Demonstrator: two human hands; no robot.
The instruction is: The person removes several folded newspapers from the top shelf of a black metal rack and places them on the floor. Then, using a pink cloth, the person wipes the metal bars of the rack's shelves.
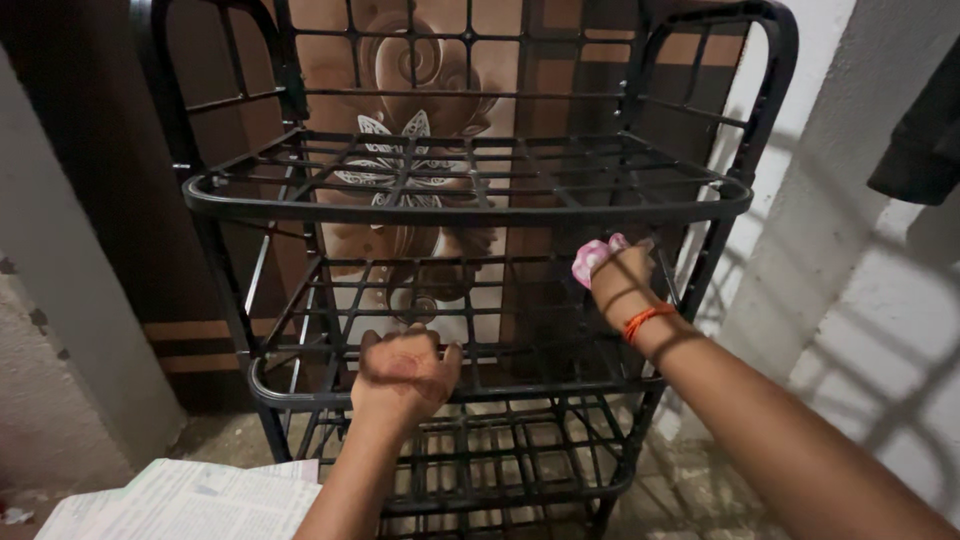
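Note:
A black metal rack point(460, 200) with three grid shelves stands in front of me against a carved brown door. My left hand point(405, 375) grips the front rail of the middle shelf, fingers curled over the bar. My right hand point(620, 280), an orange band on its wrist, is reached in between the top and middle shelves near the right upright. It is closed on a pink-and-white cloth point(592, 255) pressed by the rack's right side.
A stack of printed papers point(190, 500) lies on the floor at lower left. White walls point(860, 250) flank the rack on both sides. A dark garment point(925, 130) hangs at upper right. The lowest shelf sits just above the stone floor.

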